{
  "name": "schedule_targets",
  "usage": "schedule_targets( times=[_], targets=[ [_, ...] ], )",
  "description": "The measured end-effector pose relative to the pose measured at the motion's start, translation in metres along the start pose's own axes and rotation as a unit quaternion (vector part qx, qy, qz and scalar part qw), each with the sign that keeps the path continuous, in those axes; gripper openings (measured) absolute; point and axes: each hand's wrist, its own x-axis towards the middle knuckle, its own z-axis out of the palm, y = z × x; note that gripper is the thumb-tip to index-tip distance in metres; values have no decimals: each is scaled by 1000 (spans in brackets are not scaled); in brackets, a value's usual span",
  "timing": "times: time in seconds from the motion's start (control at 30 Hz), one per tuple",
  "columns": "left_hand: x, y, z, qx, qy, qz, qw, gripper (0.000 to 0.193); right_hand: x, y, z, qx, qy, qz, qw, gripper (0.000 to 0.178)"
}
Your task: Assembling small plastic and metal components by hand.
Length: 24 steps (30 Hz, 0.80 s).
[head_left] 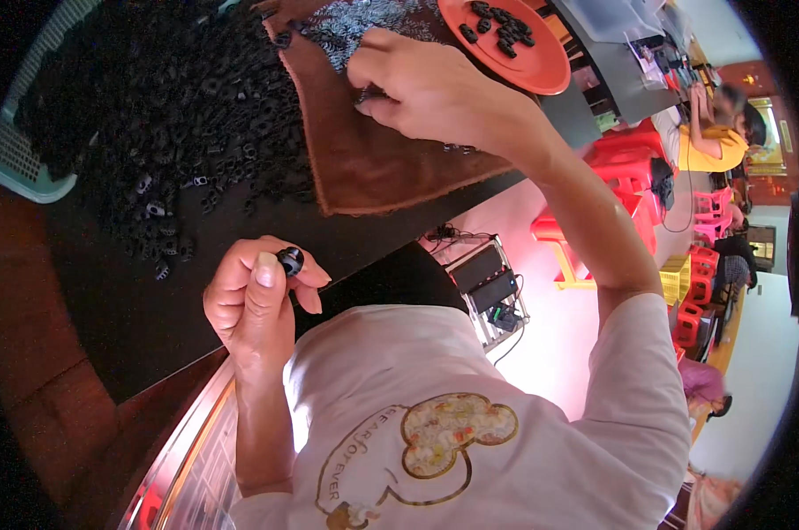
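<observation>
Hands apart, the person pinched a small black part [290, 259] in the left hand [256, 299] near the bench [135, 322]. The right hand [426, 87] reached over a brown cloth [360, 172], fingers curled; whether they grasped anything could not be told.

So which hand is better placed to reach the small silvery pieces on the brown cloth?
Likely the right hand: it is over the brown cloth, right by the silvery pieces. The left hand is farther off, pinching a black part.
</observation>
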Motion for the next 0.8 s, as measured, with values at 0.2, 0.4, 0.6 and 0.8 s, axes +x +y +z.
schedule_targets(
  times=[0.2, 0.4, 0.6, 0.8],
  targets=[
    [2, -1, -1, -4, -5, 2, 1000, 29, 3, 2, -4, 35, 34, -9, 999, 17],
    [1, 1, -2, 0, 11, -11, 1000, 29, -2, -5, -7, 157, 66, 29, 985, 13],
    [4, 4, -5, -32, 13, -38, 999, 30, -6, -56, -8, 339, 79, 4, 938, 11],
    [5, 5, -8, -66, 10, -60, 996, 30, -3, -84, -1, 447, 52, -28, 893, 4]
  ],
)
